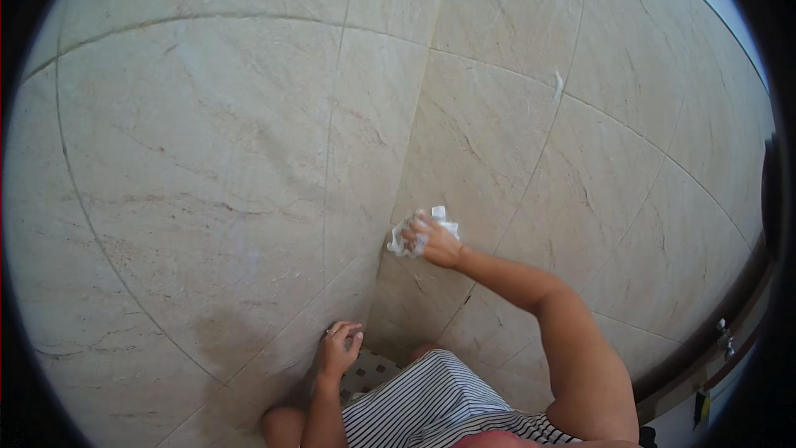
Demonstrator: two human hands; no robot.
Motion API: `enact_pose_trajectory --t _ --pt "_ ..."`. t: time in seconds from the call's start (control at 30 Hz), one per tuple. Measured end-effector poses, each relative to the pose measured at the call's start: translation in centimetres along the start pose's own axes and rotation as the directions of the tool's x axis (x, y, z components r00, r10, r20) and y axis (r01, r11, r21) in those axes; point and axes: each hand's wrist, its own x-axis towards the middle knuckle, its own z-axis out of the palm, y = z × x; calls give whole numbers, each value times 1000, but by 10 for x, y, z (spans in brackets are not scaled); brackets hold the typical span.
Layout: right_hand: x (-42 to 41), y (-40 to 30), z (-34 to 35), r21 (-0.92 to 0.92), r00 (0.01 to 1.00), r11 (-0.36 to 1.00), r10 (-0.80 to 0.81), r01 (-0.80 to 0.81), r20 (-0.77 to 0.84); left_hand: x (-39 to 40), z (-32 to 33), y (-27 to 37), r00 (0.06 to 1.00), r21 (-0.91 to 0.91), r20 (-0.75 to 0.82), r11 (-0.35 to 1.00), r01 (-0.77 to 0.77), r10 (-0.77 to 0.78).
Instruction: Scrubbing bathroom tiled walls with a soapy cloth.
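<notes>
My right hand (439, 245) presses a crumpled white cloth (398, 245) against the beige marble-look wall tiles (497, 137), just right of the inside corner. A pale tag-like end of the cloth sticks out above my knuckles. Slightly blurred, the fingers lie spread over the cloth. Lower down, my left hand (341, 348) is beside the left wall's tiles (261, 298), with a ring on one finger. Its fingers are bent and the thumb stands apart, with nothing seen in it. Whether it touches the wall is unclear.
A white streak (558, 87) marks the right wall by a grout line. Below my left hand shows a floor of white tiles with small dark squares (373, 368). Dark-edged framing with small metal fittings (727, 348) and a yellow-and-black object (701, 407) are at lower right.
</notes>
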Motion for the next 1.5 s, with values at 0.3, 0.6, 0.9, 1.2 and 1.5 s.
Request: enact_pose_trajectory --t 0.3,0.6,0.9,1.2,1.5 --pt "65 129 -167 -206 730 783 403 -587 -552 1 -2 8 1000 11 27 1000 12 -12" --pt "38 48 -62 78 929 945 292 -317 229 -4 -6 -5 999 -13 -18 999 34 -35" --pt "-9 147 -198 -407 724 619 433 -672 -537 5 3 2 999 -8 -5 999 46 -46" --pt "38 36 -61 199 942 933 322 -299 -91 -4 6 -4 997 -3 44 998 56 -56" --pt "28 91 -117 -298 711 687 452 -663 -538 7 6 3 998 25 34 999 46 -47"
